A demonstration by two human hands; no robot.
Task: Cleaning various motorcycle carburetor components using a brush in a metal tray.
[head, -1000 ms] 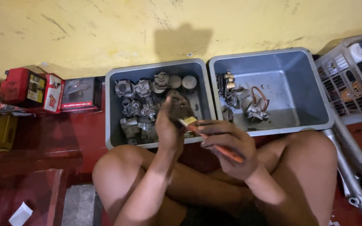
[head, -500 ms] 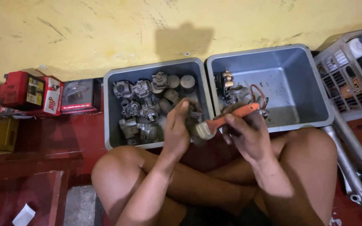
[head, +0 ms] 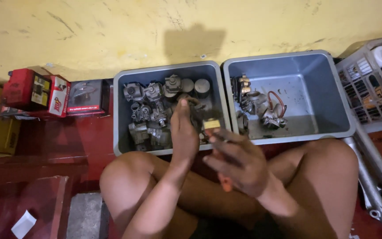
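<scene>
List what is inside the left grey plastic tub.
The left grey plastic tub holds a heap of grey metal carburettor-like parts and two round caps. The left hand covers its front right corner, so anything there is hidden.

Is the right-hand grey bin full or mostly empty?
Mostly empty. The right grey bin shows bare floor, with only a few metal parts clustered at its left end.

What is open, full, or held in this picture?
Left tub: open, crowded with metal engine parts.
Right tub: open, a few parts at its left end.
Left hand: holding a dark metal part.
Right hand: blurred, gripping an orange-handled tool.
Red boxes: closed.
</scene>
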